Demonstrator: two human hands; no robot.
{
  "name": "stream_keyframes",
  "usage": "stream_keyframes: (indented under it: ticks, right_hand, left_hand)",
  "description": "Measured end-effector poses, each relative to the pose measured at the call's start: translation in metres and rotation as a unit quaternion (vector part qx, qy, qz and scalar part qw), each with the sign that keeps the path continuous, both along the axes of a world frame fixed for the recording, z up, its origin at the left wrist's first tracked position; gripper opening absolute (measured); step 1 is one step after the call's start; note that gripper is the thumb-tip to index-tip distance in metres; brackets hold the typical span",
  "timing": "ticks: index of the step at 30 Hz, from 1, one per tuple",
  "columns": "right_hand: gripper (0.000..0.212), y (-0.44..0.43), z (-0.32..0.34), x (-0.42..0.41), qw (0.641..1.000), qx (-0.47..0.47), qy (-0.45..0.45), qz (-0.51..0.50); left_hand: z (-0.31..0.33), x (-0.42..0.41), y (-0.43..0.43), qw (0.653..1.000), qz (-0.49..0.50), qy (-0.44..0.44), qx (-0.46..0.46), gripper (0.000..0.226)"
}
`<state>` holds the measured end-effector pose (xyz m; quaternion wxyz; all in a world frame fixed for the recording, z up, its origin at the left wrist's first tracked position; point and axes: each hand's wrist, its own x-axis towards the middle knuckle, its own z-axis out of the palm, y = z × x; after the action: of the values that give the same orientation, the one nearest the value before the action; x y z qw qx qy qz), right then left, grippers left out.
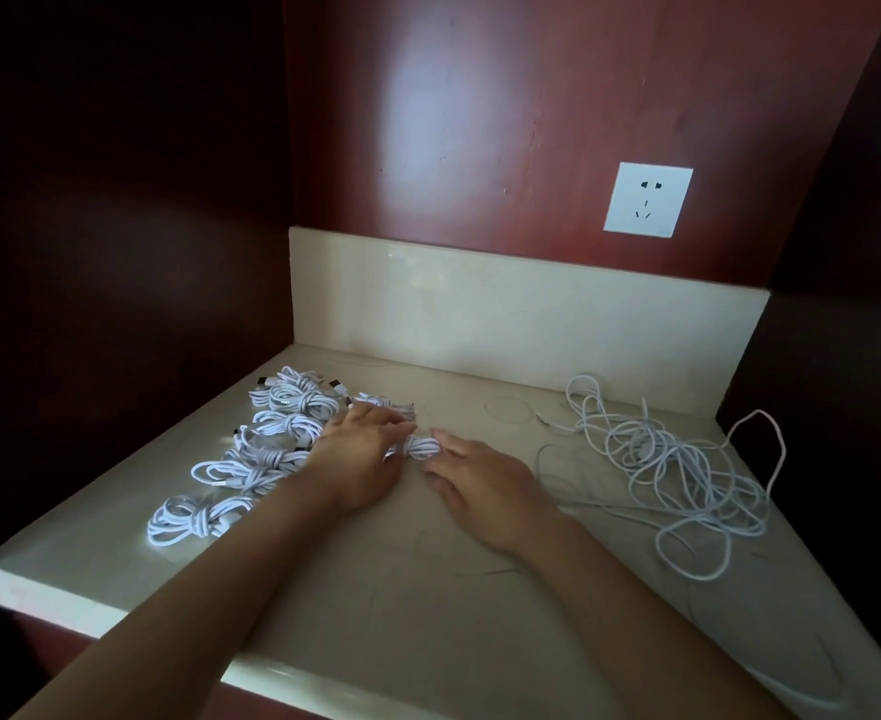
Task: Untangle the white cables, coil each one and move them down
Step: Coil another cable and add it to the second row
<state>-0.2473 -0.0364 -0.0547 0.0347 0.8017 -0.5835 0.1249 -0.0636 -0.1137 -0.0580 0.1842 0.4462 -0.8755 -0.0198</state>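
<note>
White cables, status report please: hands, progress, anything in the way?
Left hand and right hand touching one coiled cable. Finished coils left, tangled pile right. Nothing blocks the hands.

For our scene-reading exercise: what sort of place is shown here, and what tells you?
Probably a built-in counter nook in a home or hotel room: a pale stone countertop with a backsplash, red wood panelling, and a wall socket.
</note>
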Motion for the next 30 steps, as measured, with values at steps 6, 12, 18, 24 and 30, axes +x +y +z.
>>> stream_keyframes:
  ticks: [6,12,18,24,30]
  right_hand:
    - [0.036,0.031,0.015,-0.032,1.000,-0.010,-0.009,0.022]
    - [0.020,0.071,0.026,-0.084,0.993,-0.095,-0.025,-0.071]
    - [0.022,0.090,0.020,-0.134,0.966,-0.165,-0.043,-0.194]
    - [0.031,0.092,0.018,-0.156,0.947,-0.159,-0.057,-0.274]
    - [0.040,0.083,0.012,-0.165,0.925,-0.124,-0.120,-0.337]
  left_hand:
    - [0.022,-0.033,0.016,0.998,-0.043,0.028,0.028,0.069]
    - [0.027,-0.087,0.030,0.989,-0.138,0.057,-0.001,0.040]
    - [0.022,-0.143,0.057,0.977,-0.202,0.063,0.011,0.047]
    - [0.016,-0.184,0.070,0.965,-0.259,0.040,-0.024,0.060]
    - [0.008,-0.203,0.065,0.969,-0.246,-0.028,-0.016,0.059]
